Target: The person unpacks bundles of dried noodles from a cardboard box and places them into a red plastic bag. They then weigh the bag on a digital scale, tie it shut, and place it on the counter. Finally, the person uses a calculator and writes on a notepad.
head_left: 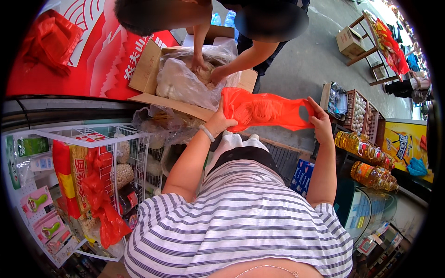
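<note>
A red plastic bag (287, 113) is stretched sideways in front of my body. My left hand (221, 122) grips its left end, and my right hand (321, 121) pinches the other end beside a handle hole. Through the thin film shows a rounded bundle of strands, like noodles. Just beyond my left hand stands an open cardboard box (147, 67) lined with clear plastic (185, 78). Pale, doughy-looking contents fill it. Another person's two hands (209, 72) reach into that box from the far side.
White wire racks (134, 160) with packaged goods and red bags stand at left. Behind them is a red table (99, 69). At right are oil bottles (359, 143) and a crate of eggs (358, 113). A wooden table (371, 51) stands farther off.
</note>
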A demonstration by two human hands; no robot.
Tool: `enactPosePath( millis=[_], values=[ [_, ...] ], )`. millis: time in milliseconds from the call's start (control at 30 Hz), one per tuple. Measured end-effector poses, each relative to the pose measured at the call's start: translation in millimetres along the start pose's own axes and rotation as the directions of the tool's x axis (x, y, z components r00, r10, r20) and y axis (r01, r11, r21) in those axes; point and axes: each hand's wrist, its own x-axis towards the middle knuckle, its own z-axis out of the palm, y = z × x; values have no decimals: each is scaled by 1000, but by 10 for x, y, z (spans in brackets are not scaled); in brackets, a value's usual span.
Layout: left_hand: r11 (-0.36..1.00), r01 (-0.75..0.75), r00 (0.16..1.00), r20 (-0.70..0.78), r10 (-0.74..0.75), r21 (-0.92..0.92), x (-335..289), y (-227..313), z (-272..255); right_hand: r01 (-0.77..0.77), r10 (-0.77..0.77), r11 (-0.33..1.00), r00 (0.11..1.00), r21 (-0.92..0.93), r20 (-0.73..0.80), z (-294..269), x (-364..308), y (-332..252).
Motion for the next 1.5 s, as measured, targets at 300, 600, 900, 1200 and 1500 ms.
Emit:
enactPosePath(
  millis=[300,600,900,1200,1500],
  values=[
    [1000,-2,1000,11,2,-3,10,-27,-7,7,-7,1000,1000,-2,-17,0,-25,27],
    [998,17,1000,13,-17,-53,37,-86,-39,-7,6,1000,1000,-9,-24,-11,-3,60],
    [995,74,997,37,-72,-65,22,-39,-66,-11,11,1000,1000,29,1,-24,62,183],
    [988,135,991,23,-133,-77,10,-16,-85,-34,34,999,999,31,1,-4,58,157],
    [990,118,993,17,-117,-73,34,-64,-94,-74,74,997,997,36,-6,-7,75,164]
  ],
)
